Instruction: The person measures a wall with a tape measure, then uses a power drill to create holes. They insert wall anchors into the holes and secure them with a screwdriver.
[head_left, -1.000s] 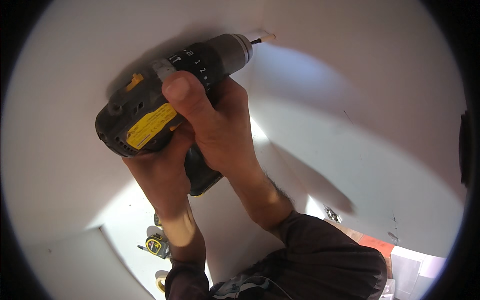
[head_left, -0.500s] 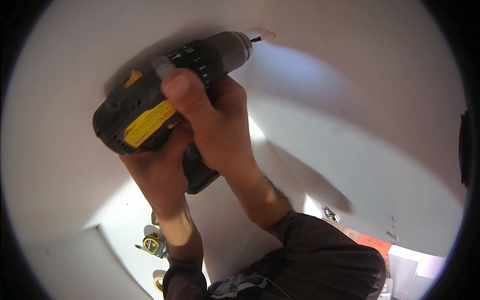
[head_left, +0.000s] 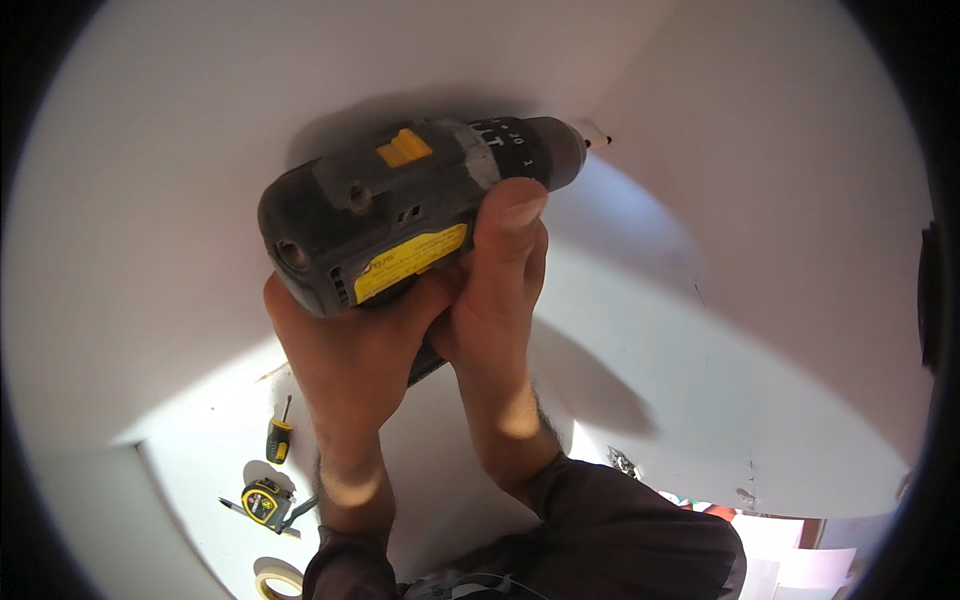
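Note:
A black cordless drill (head_left: 390,180) with a yellow label and an orange switch is held up against white panels. My left hand (head_left: 350,360) is closed around its handle, below the rear of the body. My right hand (head_left: 505,270) supports the drill further forward, its thumb lying along the side near the numbered collar. From the chuck (head_left: 558,152) a short bit (head_left: 598,142), pale with a dark tip, points right to the corner of the panels. I cannot tell whether the tip touches the panel. The trigger and most of the handle are hidden by my hands.
Lower left on the white surface lie a screwdriver (head_left: 279,440), a yellow-and-black tape measure (head_left: 262,505) and a roll of tape (head_left: 277,582). A metal hinge (head_left: 622,461) is on the right panel's lower edge. Papers (head_left: 815,567) show at lower right.
The drill has shifted right and down in the view and turned, showing more of its top and rear. Both hands stay on it. The screwdriver has come into fuller view.

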